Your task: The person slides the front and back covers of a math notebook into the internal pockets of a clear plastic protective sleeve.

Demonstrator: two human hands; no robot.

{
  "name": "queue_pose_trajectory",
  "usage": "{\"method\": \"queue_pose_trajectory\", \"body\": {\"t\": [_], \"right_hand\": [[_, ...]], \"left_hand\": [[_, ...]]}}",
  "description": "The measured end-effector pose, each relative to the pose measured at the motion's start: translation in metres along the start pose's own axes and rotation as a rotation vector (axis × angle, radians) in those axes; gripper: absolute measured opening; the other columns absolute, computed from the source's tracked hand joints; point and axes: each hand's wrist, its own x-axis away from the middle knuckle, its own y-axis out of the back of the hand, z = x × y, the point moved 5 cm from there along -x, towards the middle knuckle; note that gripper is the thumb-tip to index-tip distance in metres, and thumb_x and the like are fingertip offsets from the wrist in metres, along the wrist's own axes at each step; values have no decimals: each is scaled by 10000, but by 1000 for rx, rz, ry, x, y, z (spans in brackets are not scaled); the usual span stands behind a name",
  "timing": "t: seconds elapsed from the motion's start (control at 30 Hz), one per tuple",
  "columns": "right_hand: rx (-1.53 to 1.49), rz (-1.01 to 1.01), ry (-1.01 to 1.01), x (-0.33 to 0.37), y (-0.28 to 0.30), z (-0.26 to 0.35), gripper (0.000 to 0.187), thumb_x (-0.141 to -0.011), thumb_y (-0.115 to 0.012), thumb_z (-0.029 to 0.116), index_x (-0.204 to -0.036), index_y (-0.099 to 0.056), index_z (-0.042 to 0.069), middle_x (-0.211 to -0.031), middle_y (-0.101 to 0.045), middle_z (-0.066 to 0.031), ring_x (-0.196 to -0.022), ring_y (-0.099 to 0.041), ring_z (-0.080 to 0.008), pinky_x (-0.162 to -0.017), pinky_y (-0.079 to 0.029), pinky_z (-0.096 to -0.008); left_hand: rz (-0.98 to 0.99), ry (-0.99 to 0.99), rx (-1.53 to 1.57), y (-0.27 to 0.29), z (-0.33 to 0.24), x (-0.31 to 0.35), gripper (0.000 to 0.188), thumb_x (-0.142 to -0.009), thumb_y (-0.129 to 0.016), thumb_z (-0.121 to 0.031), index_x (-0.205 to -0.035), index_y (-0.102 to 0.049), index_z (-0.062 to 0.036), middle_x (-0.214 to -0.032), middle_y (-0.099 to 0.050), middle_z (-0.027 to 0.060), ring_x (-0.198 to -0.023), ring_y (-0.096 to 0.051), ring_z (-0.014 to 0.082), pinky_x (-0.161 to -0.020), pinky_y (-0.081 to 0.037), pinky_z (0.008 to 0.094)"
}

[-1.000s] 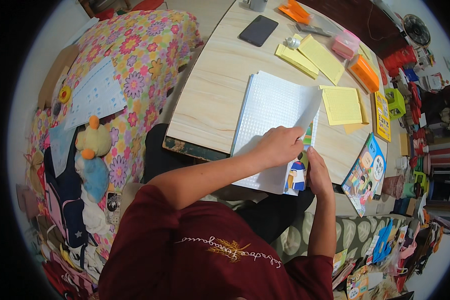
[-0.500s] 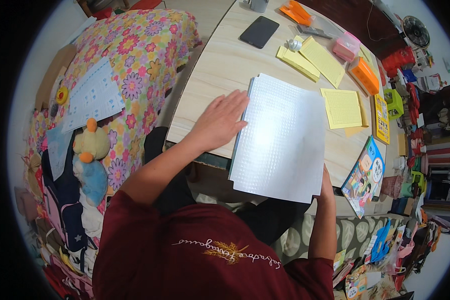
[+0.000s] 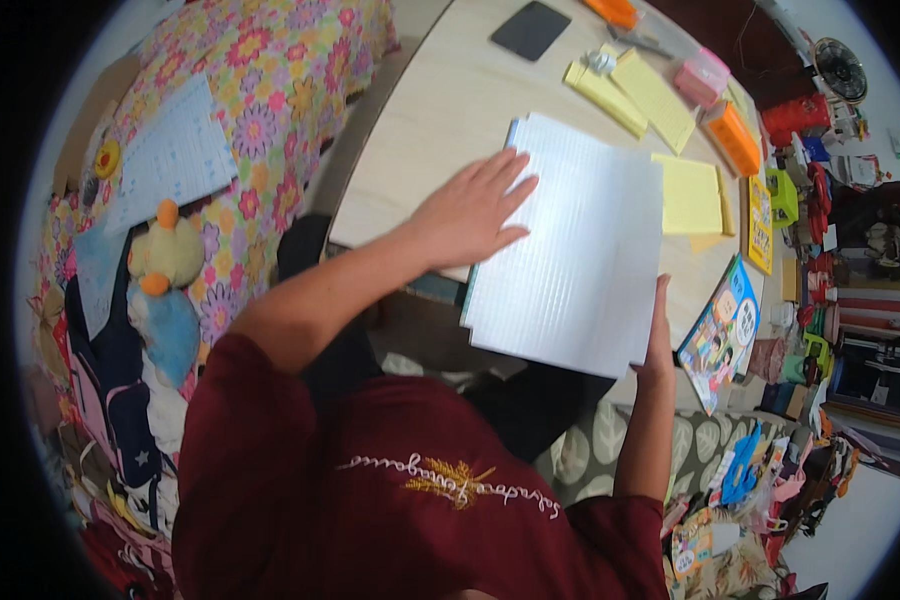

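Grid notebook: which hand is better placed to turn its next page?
Probably the right hand: it sits at the grid notebook's free right edge, fingers along the paper. The left hand lies flat on the page near its left edge, pinning it down.

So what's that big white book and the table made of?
The book looks like paper: thin matte white pages with a fine printed grid, lying flat under the left hand. The table looks like pale wood or wood-look laminate, with faint grain and a smooth surface.
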Motion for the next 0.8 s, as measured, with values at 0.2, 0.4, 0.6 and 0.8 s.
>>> {"method": "queue_pose_trajectory", "body": {"t": [0.2,0.4,0.6,0.8], "right_hand": [[-48,59,36,21,8,-16,751,-986,-295,619,-1382,-422,-6,-1273,-549,-144,-1139,-561,-249,-959,-461,-366],[-60,53,82,26,3,-19,534,-994,-490,338,-1375,-422,-30,-1300,-535,-122,-1124,-555,-213,-960,-441,-336],[-49,43,102,24,2,-22,502,-979,-541,261,-1360,-432,-46,-1243,-563,-116,-1090,-561,-183,-932,-449,-310],[168,-22,157,23,3,-15,467,-972,-554,286,-1306,-502,-37,-1083,-632,-114,-952,-604,-176,-827,-476,-302]], "left_hand": [[-94,-6,-53,-10,0,8,583,-991,-451,-366,-1450,-357,-21,-1540,-295,157,-1446,-224,282,-1168,-200,413],[14,-85,83,3,-33,62,651,-951,-523,-364,-1459,-320,-11,-1547,-269,164,-1449,-221,290,-1166,-199,432],[151,-74,443,22,-56,122,669,-898,-598,-184,-1464,-296,8,-1543,-263,182,-1451,-207,321,-1167,-202,422],[-206,493,1140,16,-36,151,265,-954,-560,-126,-1141,-612,54,-1233,-614,117,-1112,-590,167,-868,-502,266]]}}
